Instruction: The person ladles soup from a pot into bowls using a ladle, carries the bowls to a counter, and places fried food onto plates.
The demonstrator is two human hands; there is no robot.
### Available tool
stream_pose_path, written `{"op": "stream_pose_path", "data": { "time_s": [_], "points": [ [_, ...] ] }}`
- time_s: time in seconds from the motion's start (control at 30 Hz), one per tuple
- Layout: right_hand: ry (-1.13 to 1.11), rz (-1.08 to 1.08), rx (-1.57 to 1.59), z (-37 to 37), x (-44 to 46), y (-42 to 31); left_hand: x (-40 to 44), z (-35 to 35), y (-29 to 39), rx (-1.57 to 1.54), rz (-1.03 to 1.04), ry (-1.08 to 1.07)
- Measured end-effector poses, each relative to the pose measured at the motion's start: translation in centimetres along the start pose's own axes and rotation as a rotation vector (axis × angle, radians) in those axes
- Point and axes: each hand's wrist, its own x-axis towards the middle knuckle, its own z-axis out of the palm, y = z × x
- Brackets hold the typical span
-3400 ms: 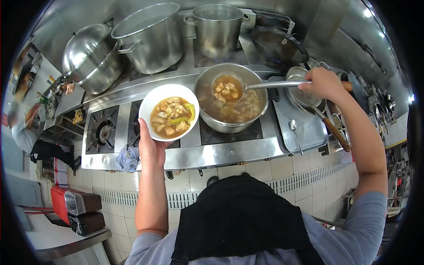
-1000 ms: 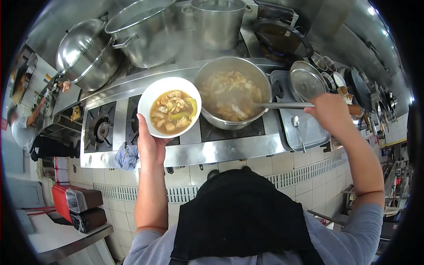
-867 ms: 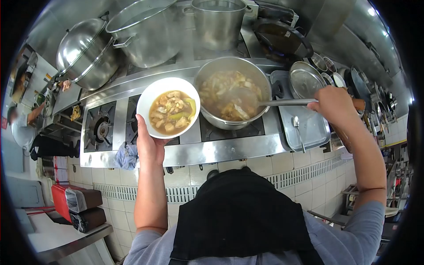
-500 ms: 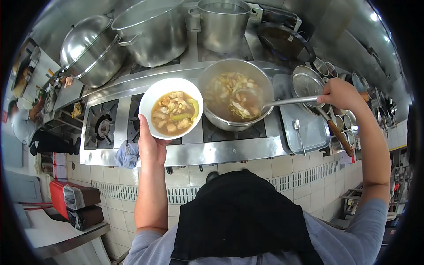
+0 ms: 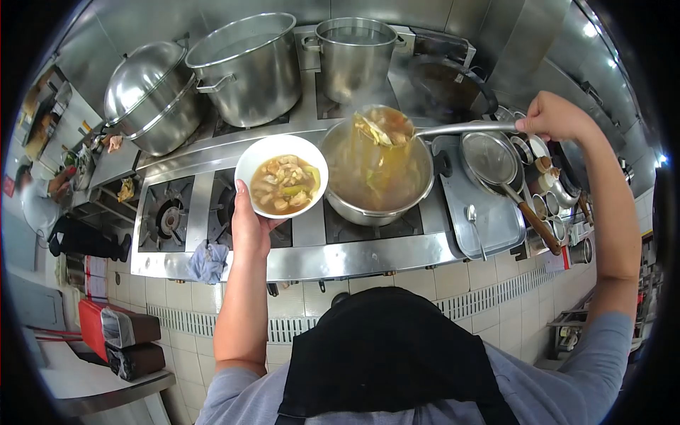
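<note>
My left hand (image 5: 251, 225) grips a white bowl (image 5: 248, 159) of brown broth with pale chunks and green vegetable pieces. It is tilted slightly and hangs over the stove front. My right hand (image 5: 558, 117) is closed round the handle end of a metal ladle (image 5: 460, 129). Its scoop, loaded with soup and vegetables, is raised above the steaming pot (image 5: 379, 216), and broth streams back down. The bowl is just left of the pot, close to its rim.
Large stockpots (image 5: 255, 88) and a domed steamer pot (image 5: 152, 85) stand along the back. To the right lies a grey tray (image 5: 460, 184) with a spoon (image 5: 476, 230) and a strainer (image 5: 491, 157). A cloth (image 5: 208, 262) hangs at the stove's front edge. Another person (image 5: 44, 202) works at far left.
My right hand has lifted the ladle out of the pot, full and dripping. The bowl in my left hand has shifted slightly right in view. The camera view has tilted a little.
</note>
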Motion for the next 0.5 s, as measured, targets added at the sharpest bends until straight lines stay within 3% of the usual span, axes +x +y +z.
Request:
{"op": "stream_pose_path", "data": {
  "time_s": [0.1,0.5],
  "points": [
    [-0.01,0.091,0.032,-3.8,-0.8,-1.0,1.2,0.1,-0.2,0.045,-0.002,-0.023],
    [0.2,0.02,-0.039,-15.5,-3.7,-1.7,4.8,4.6,-1.4,0.191,-0.027,-0.076]
  ]
}}
